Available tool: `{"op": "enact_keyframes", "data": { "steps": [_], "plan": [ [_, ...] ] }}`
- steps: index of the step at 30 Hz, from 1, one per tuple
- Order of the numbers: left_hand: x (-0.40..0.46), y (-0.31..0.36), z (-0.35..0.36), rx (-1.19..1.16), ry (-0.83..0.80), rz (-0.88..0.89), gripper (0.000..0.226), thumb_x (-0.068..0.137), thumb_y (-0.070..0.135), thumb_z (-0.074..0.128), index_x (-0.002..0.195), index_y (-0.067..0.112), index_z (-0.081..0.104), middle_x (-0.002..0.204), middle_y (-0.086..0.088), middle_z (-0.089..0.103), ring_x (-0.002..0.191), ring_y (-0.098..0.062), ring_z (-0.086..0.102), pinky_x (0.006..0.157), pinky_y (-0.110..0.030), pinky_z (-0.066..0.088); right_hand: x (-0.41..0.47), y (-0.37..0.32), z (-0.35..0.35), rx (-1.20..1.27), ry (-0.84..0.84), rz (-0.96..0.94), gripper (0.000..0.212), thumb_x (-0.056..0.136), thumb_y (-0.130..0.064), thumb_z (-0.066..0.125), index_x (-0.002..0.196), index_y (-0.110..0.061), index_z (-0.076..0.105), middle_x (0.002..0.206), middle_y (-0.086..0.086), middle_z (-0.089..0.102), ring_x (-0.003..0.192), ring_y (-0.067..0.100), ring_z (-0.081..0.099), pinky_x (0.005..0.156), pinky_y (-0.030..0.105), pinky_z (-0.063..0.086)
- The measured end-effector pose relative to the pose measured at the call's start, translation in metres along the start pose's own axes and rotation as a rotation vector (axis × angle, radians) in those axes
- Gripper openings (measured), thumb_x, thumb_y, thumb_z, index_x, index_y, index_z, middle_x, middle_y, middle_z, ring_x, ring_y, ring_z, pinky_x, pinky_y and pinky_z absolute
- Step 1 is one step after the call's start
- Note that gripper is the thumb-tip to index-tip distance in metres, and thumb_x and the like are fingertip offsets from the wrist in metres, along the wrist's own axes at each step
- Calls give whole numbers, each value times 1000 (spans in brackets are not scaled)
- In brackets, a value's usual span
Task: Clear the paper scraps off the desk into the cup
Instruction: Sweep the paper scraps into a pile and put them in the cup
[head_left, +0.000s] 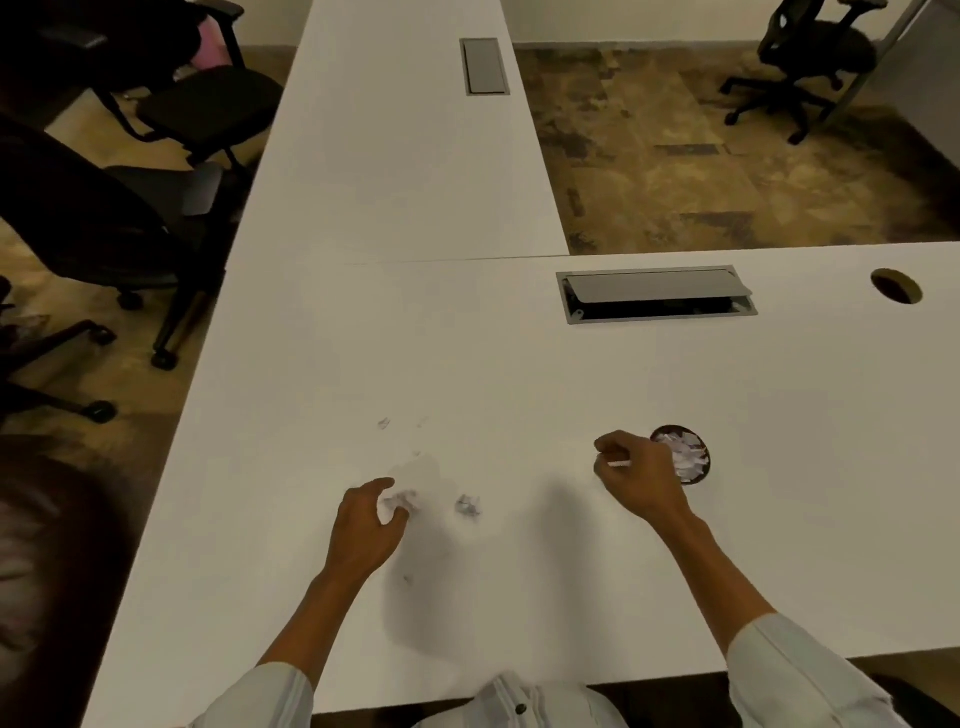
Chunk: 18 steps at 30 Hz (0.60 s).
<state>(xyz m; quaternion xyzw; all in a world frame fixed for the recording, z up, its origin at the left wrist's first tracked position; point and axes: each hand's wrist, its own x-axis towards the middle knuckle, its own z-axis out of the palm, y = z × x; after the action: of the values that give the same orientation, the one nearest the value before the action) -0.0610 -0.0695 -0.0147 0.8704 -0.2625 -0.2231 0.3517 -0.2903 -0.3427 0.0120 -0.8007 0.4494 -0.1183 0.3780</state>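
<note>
A dark cup (698, 475) stands on the white desk (519, 374) at the right, filled with white paper scraps. My right hand (636, 475) hovers just left of the cup, fingers pinched on a small white scrap. My left hand (366, 525) rests on the desk with fingers curled around a crumpled scrap (399, 501). Another crumpled scrap (467, 505) lies just right of it. Small bits lie farther up at a scrap (383, 423) and near my left wrist at a tiny scrap (407, 578).
A grey cable hatch (657, 293) is sunk into the desk behind the hands, with a round cable hole (896, 286) at the far right. A second desk (395, 130) runs away at the back. Black office chairs (104, 218) stand left.
</note>
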Motion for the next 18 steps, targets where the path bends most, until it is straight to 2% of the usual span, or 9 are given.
{"op": "enact_keyframes", "data": {
  "steps": [1, 2, 3, 4, 6, 8, 12, 16, 18],
  "plan": [
    [-2, -2, -3, 7, 37, 42, 26, 80, 10, 71, 100, 25, 65, 103, 11, 65, 105, -22, 60, 87, -21, 44, 3, -1, 14, -24, -56, 33, 31, 79, -8, 70, 110, -9, 67, 105, 7, 72, 100, 20, 69, 78, 19, 55],
    [-2, -7, -6, 22, 51, 59, 28, 78, 9, 73, 98, 25, 64, 101, 12, 66, 102, -21, 61, 84, -18, 45, 8, -1, 27, -97, -126, 73, 44, 82, -14, 69, 124, -7, 59, 119, 11, 67, 112, 25, 63, 90, 29, 53],
    [-2, -13, -8, 42, 30, 30, 31, 76, 10, 74, 105, 19, 65, 107, 4, 68, 108, -24, 60, 86, -22, 47, 13, 0, 38, -205, -202, 120, 56, 85, -19, 67, 135, -4, 49, 133, 16, 57, 125, 29, 53, 100, 35, 47],
    [-2, -20, -10, 72, -12, -25, 41, 75, 14, 76, 114, 13, 62, 118, -6, 65, 118, -28, 54, 92, -31, 49, 18, 1, 47, -331, -271, 174, 65, 88, -25, 63, 143, -2, 36, 145, 20, 43, 135, 34, 41, 108, 39, 37],
    [-5, -36, -12, 157, -78, -115, 66, 73, 25, 78, 131, 9, 51, 138, -13, 50, 134, -30, 36, 104, -44, 42, 29, 4, 59, -567, -366, 275, 78, 93, -32, 55, 149, 4, 14, 155, 31, 12, 145, 44, 13, 118, 47, 19],
    [-10, -50, -13, 278, -134, -154, 86, 71, 41, 77, 141, 13, 37, 153, -13, 30, 142, -30, 19, 109, -49, 35, 35, 7, 66, -696, -397, 344, 83, 96, -36, 47, 148, 9, 2, 153, 39, 0, 144, 51, 1, 119, 52, 9],
    [-23, -72, -14, 519, -305, -234, 123, 62, 73, 68, 151, 20, 3, 160, -14, -6, 147, -36, -2, 117, -47, 20, 31, -1, 80, -697, -365, 408, 77, 97, -31, 42, 145, 16, 5, 151, 41, 8, 142, 53, 6, 119, 52, 12],
    [-38, -85, -5, 616, -419, -263, 141, 54, 82, 64, 147, 18, -21, 155, -18, -27, 146, -40, -13, 119, -49, 10, -4, -21, 119, -514, -325, 366, 78, 96, -28, 46, 149, 6, 1, 159, 26, -2, 148, 38, -3, 114, 50, 27],
    [-40, -85, 0, 617, -427, -249, 143, 55, 80, 65, 145, 15, -25, 154, -19, -29, 146, -40, -12, 119, -49, 10, -24, -34, 144, -527, -364, 288, 79, 96, -30, 46, 151, 2, 0, 161, 20, -6, 150, 33, -5, 116, 51, 25]
  ]
}}
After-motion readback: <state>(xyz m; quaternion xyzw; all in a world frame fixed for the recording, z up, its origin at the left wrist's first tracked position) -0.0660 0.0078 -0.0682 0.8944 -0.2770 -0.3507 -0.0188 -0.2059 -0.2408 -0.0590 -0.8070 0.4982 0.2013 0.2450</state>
